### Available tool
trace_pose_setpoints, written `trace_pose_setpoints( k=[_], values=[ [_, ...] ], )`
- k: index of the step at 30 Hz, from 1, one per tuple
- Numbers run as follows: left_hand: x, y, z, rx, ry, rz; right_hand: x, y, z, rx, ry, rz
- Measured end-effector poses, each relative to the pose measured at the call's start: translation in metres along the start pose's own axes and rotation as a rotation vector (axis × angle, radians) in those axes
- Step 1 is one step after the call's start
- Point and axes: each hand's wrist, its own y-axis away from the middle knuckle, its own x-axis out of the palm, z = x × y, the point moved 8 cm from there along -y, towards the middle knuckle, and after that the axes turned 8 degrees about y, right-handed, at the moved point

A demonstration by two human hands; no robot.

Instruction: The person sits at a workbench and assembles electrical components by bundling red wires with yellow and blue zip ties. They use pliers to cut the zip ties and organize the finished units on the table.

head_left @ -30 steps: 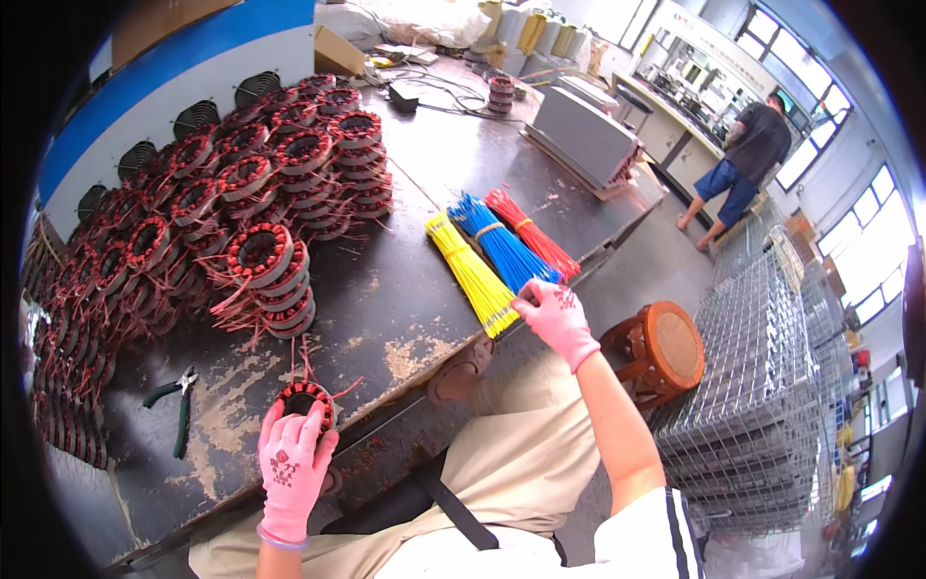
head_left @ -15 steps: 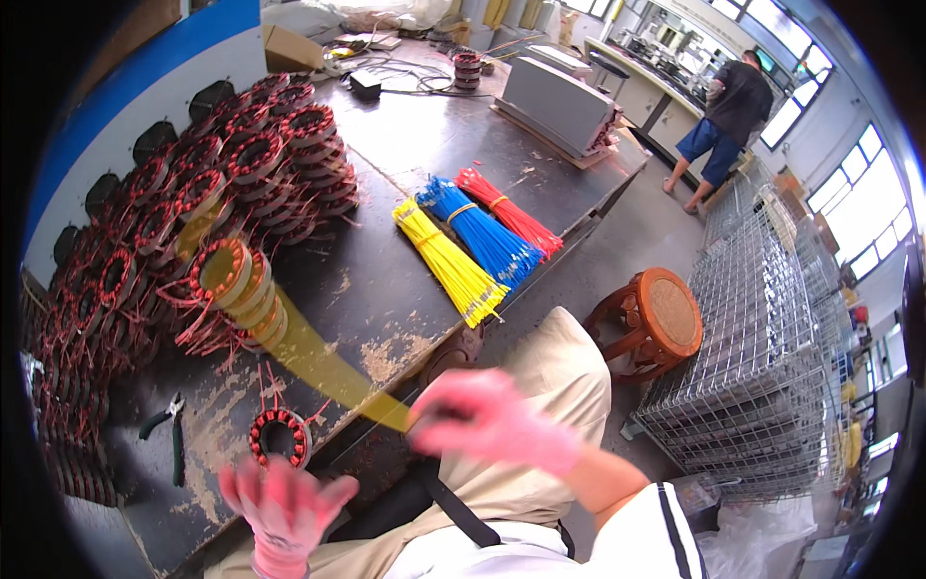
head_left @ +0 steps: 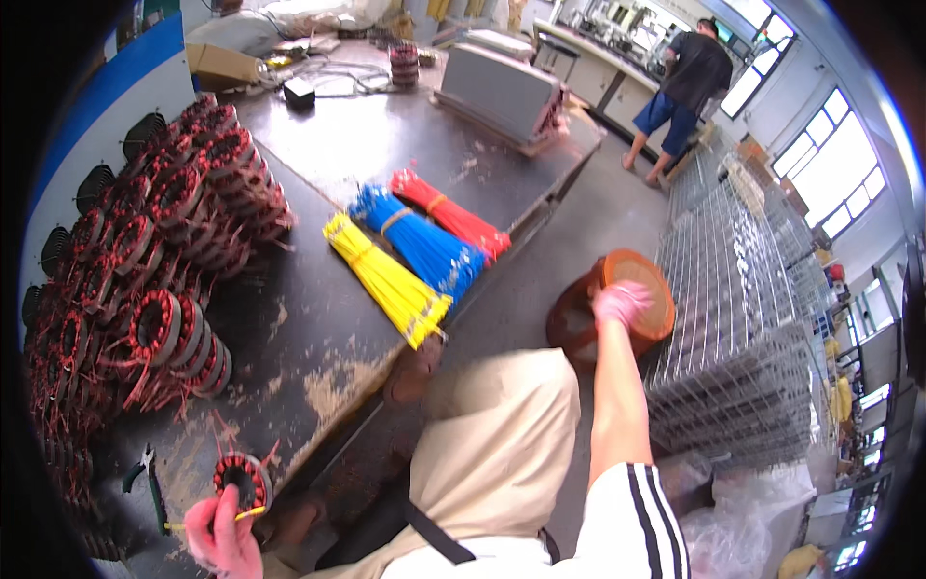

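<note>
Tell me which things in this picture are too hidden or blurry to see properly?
- Right hand, head view: blurred over the round stool; whether it touches it is unclear.
- Left hand: cut off by the lower edge; it pinches a yellow tie by the small wire coil.
- Coil stack: its left part fades into the dark rim.
- Far person: too small, back turned.

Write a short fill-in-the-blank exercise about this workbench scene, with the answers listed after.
1. The left hand holds a thin ____ tie beside a wound coil.
2. The right hand rests on a round ____ beside the bench.
3. Between the yellow bundle and the red bundle lies the ____ one.

Answers: yellow; stool; blue
</note>
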Motion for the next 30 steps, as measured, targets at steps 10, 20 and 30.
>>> trace_pose_setpoints(
  k=[10,20,30],
  values=[
    [-0.013,-0.018,0.037,-0.366,0.115,-0.131,-0.067,0.248,0.175,-1.07,-1.221,0.706],
    [0.029,-0.002,0.057,-0.465,0.216,-0.215,0.031,0.553,0.27,-2.07,-0.281,-0.119],
    [0.042,-0.01,0.058,-0.423,0.153,-0.077,0.066,0.551,0.253,-1.899,-0.22,-0.008]
  ],
)
